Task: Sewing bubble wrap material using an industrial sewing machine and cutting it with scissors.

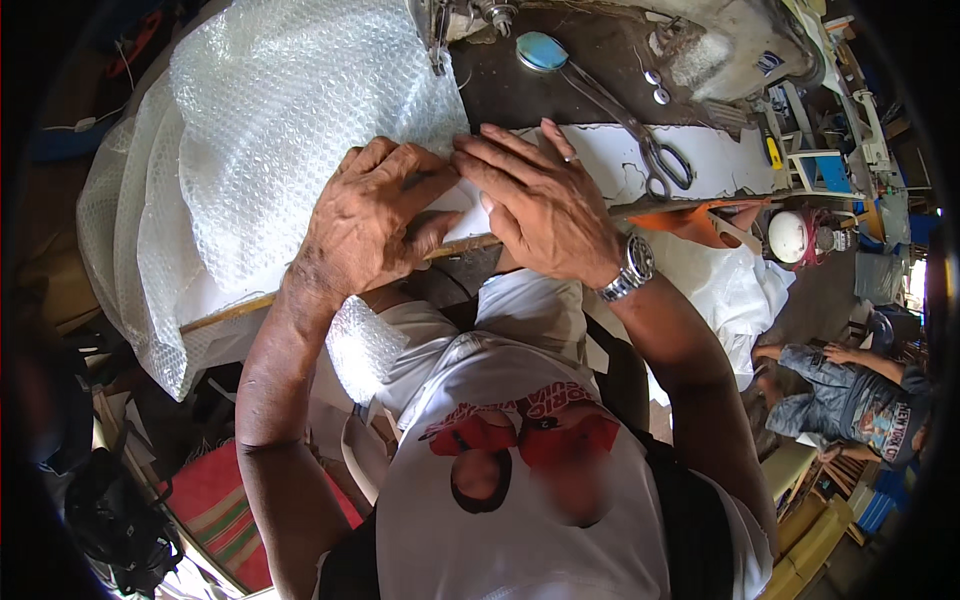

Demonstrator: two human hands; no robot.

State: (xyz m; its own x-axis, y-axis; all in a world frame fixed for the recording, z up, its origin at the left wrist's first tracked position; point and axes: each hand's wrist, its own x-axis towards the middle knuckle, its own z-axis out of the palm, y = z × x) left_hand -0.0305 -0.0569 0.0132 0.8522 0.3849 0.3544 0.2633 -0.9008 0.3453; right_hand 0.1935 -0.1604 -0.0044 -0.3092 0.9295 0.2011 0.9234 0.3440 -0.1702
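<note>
A large sheet of bubble wrap covers the left of the worktable and hangs over its near edge. My left hand is on its near right part, fingers bent and closed on the wrap; the fingertips are partly hidden. Beside it lies my right hand, with a ring and a metal wristwatch. Its fingers are stretched out flat, and the tips touch the wrap's right edge. Just beyond the hands, the sewing machine's needle area stands at the wrap's far right corner.
Right of the machine lie scissors, a round blue-topped object and two small white discs. A yellow-handled tool lies farther right. Loose bubble wrap lies by my lap. Another person sits at the far right.
</note>
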